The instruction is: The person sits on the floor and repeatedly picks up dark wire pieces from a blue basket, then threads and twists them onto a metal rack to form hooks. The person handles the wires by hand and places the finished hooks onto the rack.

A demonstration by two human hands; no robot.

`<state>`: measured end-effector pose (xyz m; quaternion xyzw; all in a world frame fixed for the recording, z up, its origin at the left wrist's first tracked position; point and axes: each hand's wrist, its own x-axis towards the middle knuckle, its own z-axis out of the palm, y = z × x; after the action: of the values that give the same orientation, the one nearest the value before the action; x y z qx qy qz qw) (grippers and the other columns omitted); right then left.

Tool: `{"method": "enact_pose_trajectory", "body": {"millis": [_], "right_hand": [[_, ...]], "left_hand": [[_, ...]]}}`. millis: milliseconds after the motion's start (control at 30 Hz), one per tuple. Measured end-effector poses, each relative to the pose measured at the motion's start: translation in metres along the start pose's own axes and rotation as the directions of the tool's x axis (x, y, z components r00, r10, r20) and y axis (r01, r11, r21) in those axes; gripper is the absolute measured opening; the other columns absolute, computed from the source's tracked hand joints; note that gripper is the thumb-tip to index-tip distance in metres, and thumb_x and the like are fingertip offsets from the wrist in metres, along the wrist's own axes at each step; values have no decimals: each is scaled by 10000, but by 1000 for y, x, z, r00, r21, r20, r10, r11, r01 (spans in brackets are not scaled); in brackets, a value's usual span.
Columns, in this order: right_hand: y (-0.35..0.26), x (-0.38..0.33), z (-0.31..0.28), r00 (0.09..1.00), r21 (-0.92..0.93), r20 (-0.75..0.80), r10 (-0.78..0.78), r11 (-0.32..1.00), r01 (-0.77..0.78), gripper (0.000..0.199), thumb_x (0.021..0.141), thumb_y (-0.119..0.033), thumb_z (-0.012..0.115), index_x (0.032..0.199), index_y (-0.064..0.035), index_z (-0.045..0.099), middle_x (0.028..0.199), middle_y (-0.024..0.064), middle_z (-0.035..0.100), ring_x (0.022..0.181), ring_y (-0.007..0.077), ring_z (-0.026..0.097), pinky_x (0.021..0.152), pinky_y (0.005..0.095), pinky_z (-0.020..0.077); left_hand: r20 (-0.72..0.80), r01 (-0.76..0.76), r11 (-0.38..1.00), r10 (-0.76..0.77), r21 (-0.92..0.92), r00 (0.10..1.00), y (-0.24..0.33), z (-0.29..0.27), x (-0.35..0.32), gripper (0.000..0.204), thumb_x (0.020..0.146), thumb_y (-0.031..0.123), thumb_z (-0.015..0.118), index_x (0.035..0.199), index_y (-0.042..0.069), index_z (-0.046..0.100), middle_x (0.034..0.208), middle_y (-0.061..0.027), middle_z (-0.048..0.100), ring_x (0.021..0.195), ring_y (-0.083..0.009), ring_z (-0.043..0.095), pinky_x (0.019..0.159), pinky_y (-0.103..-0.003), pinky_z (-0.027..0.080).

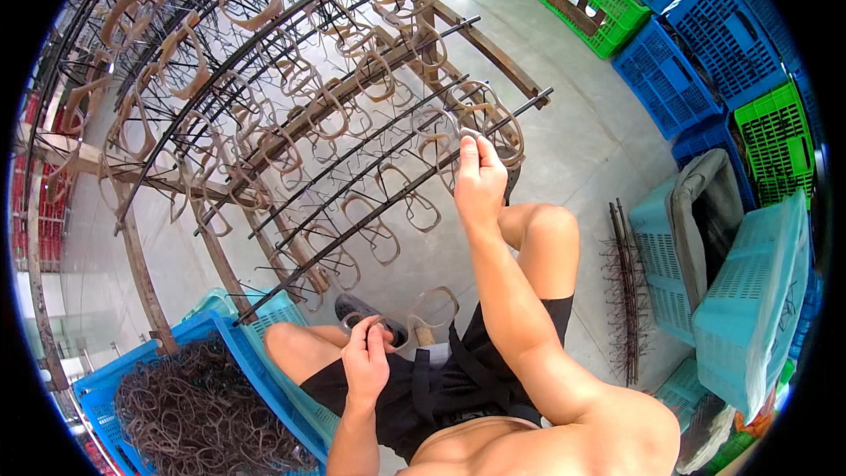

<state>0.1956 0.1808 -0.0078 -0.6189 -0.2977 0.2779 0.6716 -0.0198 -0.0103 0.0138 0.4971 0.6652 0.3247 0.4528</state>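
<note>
Frame fronts (414,137), tan spectacle shapes, hang in rows on the hooks of a dark wire rack (264,123). The right hand (480,178) is raised to the rack's near end, its grip closed narrowly on one frame front at a hook, fingertips on the rim. The left hand (366,357) waits low over the lap, its grip pinching another frame front (432,307) just beside the fingers. A blue crate (233,344) heaped with dark loops sits at the left knee. Hooking goes best with the rim held by its edge and slid squarely onto the wire.
</note>
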Motion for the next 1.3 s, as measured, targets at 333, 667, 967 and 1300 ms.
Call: {"method": "enact_pose_trajectory", "body": {"millis": [333,667,967,1300], "right_hand": [[1,-6,3,957,209,246,154,955,-208,147,920,-145,550,953,-26,630,552,-75,435,426,13,336,372,200,247],[-5,-11,3,961,-66,262,-91,992,111,171,897,-142,585,978,-2,638,595,-43,448,552,32,360,473,217,309],[-45,-33,-14,829,-544,296,-475,629,555,284,854,-170,615,1085,-8,586,961,114,555,749,231,537,681,300,447],[-47,-81,-34,460,23,886,61,984,-174,185,900,-171,588,788,-25,601,558,2,523,454,74,477,432,250,377]], "left_hand": [[58,133,951,-121,-279,991,-7,2,-7,214,949,187,503,1019,1,584,745,-9,593,612,-53,525,527,-192,452],[-9,87,838,-109,-539,994,2,-8,-12,197,920,146,551,1006,-15,625,713,-43,592,549,-73,511,470,-189,418],[2,-39,688,59,-725,998,2,-22,-17,214,910,160,562,1010,-18,624,780,-67,584,632,-124,515,545,-247,423],[-48,-7,682,-42,-731,998,5,-32,-12,311,943,190,472,1219,47,488,752,-79,550,511,-75,365,462,-209,325]]}}
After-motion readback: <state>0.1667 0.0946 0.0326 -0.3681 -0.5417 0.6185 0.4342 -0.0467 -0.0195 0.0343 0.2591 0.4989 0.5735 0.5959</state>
